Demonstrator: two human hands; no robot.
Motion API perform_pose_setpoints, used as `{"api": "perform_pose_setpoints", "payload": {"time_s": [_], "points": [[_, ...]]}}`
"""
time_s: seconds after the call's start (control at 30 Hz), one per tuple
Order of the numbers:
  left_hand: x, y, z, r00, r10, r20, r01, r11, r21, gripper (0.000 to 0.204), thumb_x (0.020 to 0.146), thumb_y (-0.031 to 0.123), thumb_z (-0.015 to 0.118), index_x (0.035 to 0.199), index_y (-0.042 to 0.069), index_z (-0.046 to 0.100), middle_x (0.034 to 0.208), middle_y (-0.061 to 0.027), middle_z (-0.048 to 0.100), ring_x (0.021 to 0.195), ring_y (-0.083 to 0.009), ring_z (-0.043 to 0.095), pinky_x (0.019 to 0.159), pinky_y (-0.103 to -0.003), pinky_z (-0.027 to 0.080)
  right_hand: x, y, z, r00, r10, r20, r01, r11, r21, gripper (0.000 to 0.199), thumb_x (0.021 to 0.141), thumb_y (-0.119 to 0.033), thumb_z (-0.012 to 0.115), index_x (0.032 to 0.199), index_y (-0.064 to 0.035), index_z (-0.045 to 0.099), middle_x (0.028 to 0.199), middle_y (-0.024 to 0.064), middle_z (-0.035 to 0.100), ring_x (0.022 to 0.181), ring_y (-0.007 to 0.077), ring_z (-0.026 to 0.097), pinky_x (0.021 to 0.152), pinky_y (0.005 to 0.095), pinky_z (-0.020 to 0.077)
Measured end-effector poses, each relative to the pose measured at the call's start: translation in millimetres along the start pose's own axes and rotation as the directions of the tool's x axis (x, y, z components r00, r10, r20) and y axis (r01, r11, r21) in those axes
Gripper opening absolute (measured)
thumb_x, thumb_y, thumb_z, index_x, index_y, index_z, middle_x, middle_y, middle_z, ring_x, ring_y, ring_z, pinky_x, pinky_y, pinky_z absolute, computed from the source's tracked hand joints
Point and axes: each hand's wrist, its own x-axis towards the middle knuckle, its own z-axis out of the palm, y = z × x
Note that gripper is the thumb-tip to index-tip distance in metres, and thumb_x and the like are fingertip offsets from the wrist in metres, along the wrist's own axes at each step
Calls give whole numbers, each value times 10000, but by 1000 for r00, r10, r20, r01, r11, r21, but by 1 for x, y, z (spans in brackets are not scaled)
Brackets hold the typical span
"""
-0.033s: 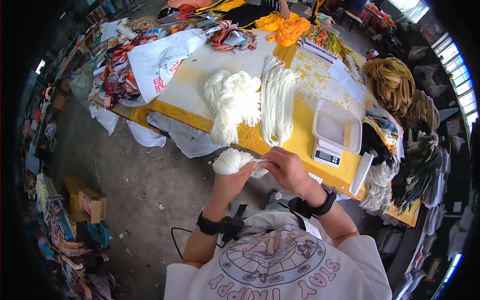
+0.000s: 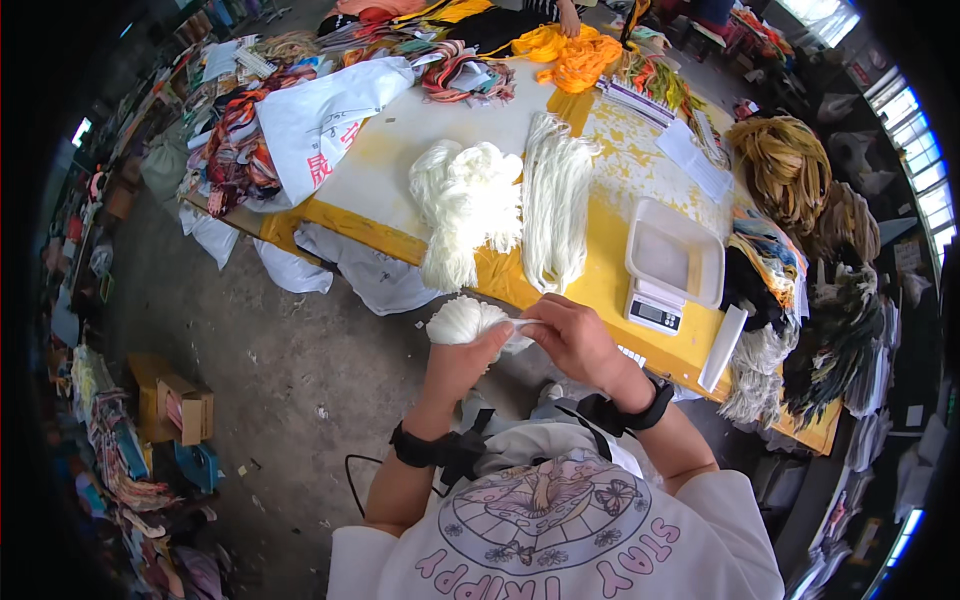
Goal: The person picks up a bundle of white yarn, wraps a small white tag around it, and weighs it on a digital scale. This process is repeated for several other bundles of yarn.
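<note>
A folded bundle of white yarn [image 2: 462,320] is held in front of me, just off the table's near edge. My left hand [image 2: 466,362] is closed round its lower side, with the thumb pointing right. From the right, my right hand [image 2: 575,335] pinches a thin twisted part of the same yarn close to the left thumb; its fingertips are partly hidden. Beyond my hands, a fluffy heap of white yarn [image 2: 465,205] lies on the table, and a long straight white skein [image 2: 558,205] lies beside it.
On the yellow-and-white table [image 2: 395,215], a digital scale [image 2: 655,313] carries a white plastic tub [image 2: 640,250]. A white sack [image 2: 330,115] and coloured yarns lie at the far left. Brown skeins [image 2: 780,170] are at the right. Another person's hand [image 2: 569,22] touches orange yarn [image 2: 580,60] at the back.
</note>
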Motion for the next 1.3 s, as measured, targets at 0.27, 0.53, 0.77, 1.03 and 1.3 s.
{"api": "perform_pose_setpoints", "payload": {"time_s": [0.27, 0.53, 0.77, 1.03, 1.3], "points": [[2, -15, -21, 938, -212, 276, 275, 938, -213, 157, 785, 136, 558, 873, 6, 572, 679, 35, 495, 583, -31, 453, 521, -176, 391, -1, -1, 15, 991, -121, -61, 124, 991, 57, 154, 681, -20, 633, 824, -63, 598, 829, 75, 540, 666, 216, 565, 572, 291, 459], [-6, -9, -10, 988, 156, 17, -157, 987, 33, 113, 776, 117, 576, 820, 13, 565, 644, 0, 528, 572, -75, 480, 510, -238, 397, 4, -5, 25, 865, 492, 98, -465, 712, 526, 96, 754, -136, 604, 777, -43, 609, 691, 9, 545, 616, 88, 509, 493, 214, 405], [-15, -22, -32, 947, 307, 97, -322, 888, 328, 62, 750, 77, 554, 781, 35, 588, 701, -9, 558, 582, -96, 501, 519, -242, 402, 35, 38, 4, 733, 349, 584, -571, 782, 249, 181, 765, -201, 519, 713, -80, 643, 676, 27, 582, 579, 114, 508, 469, 263, 414], [-62, -94, -129, 842, -489, -227, 165, 634, -755, 166, 845, 227, 508, 877, 64, 511, 495, 56, 270, 402, -47, 255, 429, -217, 291, 155, 49, -136, 807, 168, -566, -195, 981, 13, 301, 797, -291, 551, 864, -2, 605, 677, 165, 601, 608, 169, 579, 592, 275, 438], [-73, -109, -126, 875, -471, -109, 168, 508, -845, 209, 837, 246, 513, 950, 72, 492, 572, 40, 395, 518, -81, 407, 539, -256, 402, 88, 147, -39, 984, 47, -175, -140, 808, -572, 179, 765, -244, 549, 785, -82, 625, 705, 133, 594, 650, 315, 571, 585, 381, 461]]}}
